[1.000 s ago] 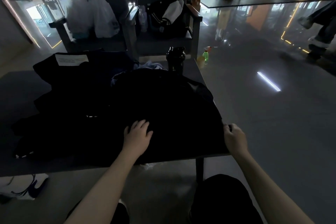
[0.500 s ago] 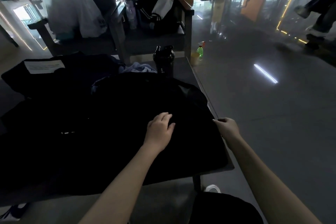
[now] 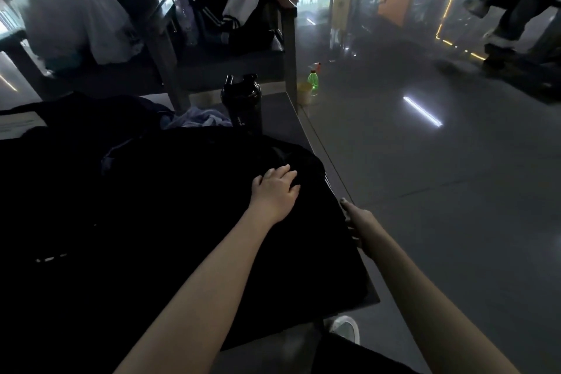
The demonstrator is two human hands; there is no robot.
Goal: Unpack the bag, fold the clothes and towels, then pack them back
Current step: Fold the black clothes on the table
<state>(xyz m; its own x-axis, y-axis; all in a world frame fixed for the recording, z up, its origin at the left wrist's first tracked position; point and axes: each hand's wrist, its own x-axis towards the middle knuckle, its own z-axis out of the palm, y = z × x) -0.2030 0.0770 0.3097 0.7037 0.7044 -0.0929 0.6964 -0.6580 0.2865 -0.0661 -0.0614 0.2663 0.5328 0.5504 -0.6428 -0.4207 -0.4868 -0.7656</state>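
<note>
Black garment [image 3: 182, 222] lies spread over the right part of the table [image 3: 291, 118], reaching its near edge. Left hand [image 3: 274, 191] lies flat on it, fingers straight, pressing. Right hand [image 3: 358, 223] is at the garment's right border, by the table edge; cannot tell its grip in this gloom.

Risks:
- Cloth slips off the right edge.
- A far sweep topples the shaker bottle [image 3: 241, 100] just beyond the fabric.
- Darkness hides creases.

Shaker bottle [image 3: 242, 102] blocks table [image 3: 287, 114] far edge.
</note>
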